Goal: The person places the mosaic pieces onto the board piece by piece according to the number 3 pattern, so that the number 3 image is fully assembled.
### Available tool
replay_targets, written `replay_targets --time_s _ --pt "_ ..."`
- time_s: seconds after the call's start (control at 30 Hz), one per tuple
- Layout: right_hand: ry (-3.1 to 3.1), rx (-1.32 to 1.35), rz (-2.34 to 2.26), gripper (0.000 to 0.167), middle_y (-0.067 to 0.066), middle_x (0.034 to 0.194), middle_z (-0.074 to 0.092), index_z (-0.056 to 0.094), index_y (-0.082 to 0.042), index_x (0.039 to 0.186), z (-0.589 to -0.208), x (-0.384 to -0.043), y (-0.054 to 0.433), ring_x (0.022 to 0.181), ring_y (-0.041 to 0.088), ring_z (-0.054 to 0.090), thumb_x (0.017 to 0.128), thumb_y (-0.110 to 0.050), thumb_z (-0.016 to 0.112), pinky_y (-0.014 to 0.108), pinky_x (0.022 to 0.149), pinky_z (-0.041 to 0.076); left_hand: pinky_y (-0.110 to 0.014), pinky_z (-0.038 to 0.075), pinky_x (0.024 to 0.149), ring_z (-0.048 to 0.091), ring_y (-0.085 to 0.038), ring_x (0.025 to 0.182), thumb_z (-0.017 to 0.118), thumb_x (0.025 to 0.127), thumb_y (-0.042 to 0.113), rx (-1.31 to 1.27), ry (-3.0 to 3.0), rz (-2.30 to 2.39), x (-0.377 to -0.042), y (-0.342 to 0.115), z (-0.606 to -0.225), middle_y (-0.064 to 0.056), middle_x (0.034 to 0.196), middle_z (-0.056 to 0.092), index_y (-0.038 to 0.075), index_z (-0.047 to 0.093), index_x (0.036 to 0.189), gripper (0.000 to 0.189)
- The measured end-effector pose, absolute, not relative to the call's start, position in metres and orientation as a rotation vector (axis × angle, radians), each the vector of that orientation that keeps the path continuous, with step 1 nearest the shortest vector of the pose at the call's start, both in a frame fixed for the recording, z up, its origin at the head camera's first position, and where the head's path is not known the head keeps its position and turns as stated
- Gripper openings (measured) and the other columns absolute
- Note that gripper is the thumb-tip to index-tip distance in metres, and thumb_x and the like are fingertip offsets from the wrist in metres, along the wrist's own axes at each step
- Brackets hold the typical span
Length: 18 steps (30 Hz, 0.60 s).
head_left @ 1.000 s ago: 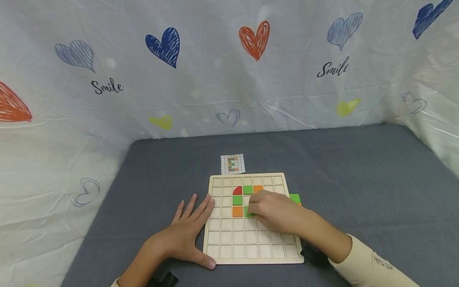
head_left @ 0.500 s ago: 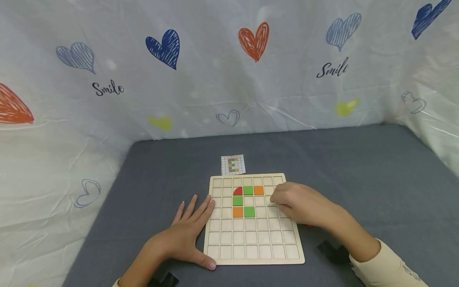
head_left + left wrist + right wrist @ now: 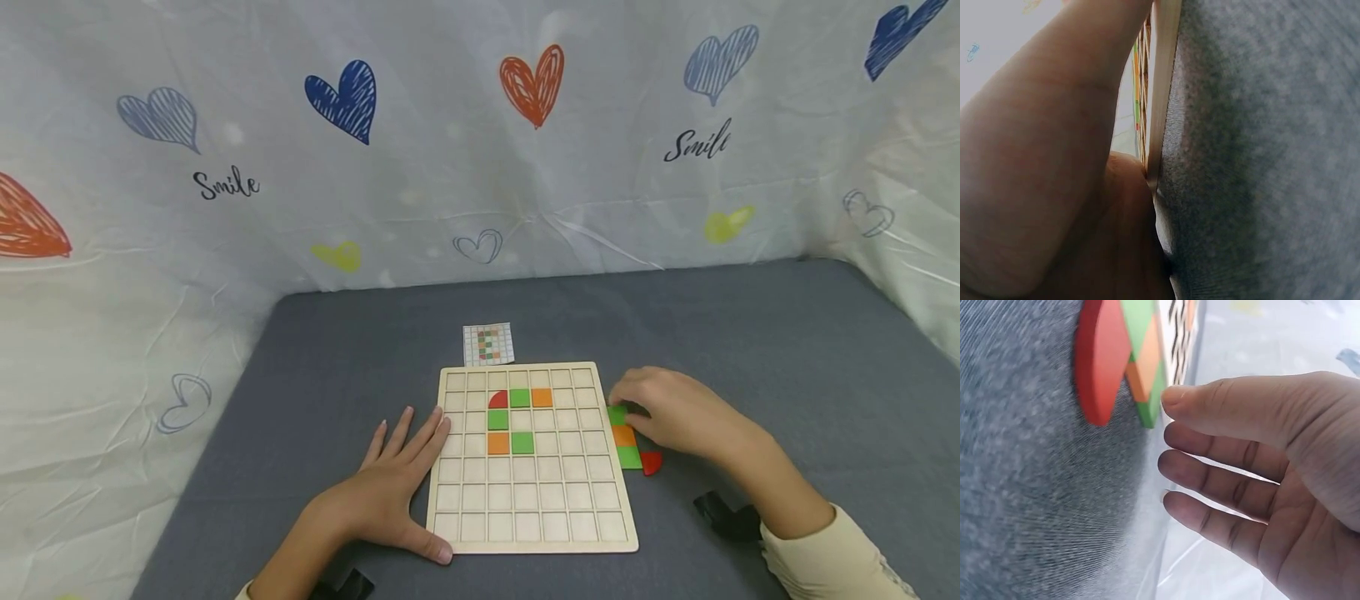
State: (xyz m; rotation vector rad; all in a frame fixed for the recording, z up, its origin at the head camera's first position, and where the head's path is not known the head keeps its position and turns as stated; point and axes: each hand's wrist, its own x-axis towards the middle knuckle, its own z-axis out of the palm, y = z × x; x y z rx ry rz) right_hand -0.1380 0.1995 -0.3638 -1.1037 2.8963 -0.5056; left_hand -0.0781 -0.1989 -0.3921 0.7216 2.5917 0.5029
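Note:
The wooden grid board [image 3: 527,498] lies flat on the table. My left hand [image 3: 386,504] rests along its left edge, fingers spread, thumb at the near corner. Past the right edge, my right hand [image 3: 686,412] is over a green square tile [image 3: 617,415], the thumb close to it; whether it touches is unclear. In the right wrist view the thumb and fingers [image 3: 1210,509] are loosely bent, nothing seen between them. An orange tile [image 3: 623,435], another green tile [image 3: 629,457] and a red rounded tile [image 3: 651,462] lie beside the board. Several coloured tiles sit in its cells.
A small printed card [image 3: 488,345] with a coloured grid pattern lies at the board's far edge. Dark grey cloth [image 3: 360,350] covers the table. Behind it hangs a white sheet [image 3: 427,167] with printed hearts. Black wrist straps [image 3: 726,517] show by both forearms.
My right hand has drawn back from the green tile in the board's third row, moving right to the tiles beside the board. That tile stays in its cell. The left hand keeps its place.

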Motion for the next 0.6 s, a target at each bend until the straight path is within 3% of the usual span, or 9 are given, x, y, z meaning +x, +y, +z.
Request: replay_targets --time_s 0.27,0.6 --pt "2.918 -1.102 -0.447 0.022 -0.006 0.088 0.063 0.073 -0.015 0.090 -0.3711 -0.1398 0.1996 0.075 0.010 0.054 0.078 0.002 0.081 0.032 0.065 0.050 -0.064 -0.012 0.113 -0.018 -0.033 0.150 0.071 0.061 0.086 0.708 2.581 0.505 -0.0781 -0.1983 -0.3908 0.003 0.168 -0.008 0.022 0.000 0.163 0.140" --pt "2.931 -1.105 -0.430 0.021 -0.002 0.094 0.069 0.076 -0.011 0.093 -0.3730 -0.1413 0.2006 0.083 0.016 0.063 0.077 0.002 0.082 0.036 0.070 0.054 -0.063 -0.011 0.113 -0.016 -0.033 0.150 0.071 0.059 0.087 0.701 2.594 0.482 -0.0770 -0.1974 -0.3904 0.003 0.168 -0.006 0.021 0.001 0.163 0.142"
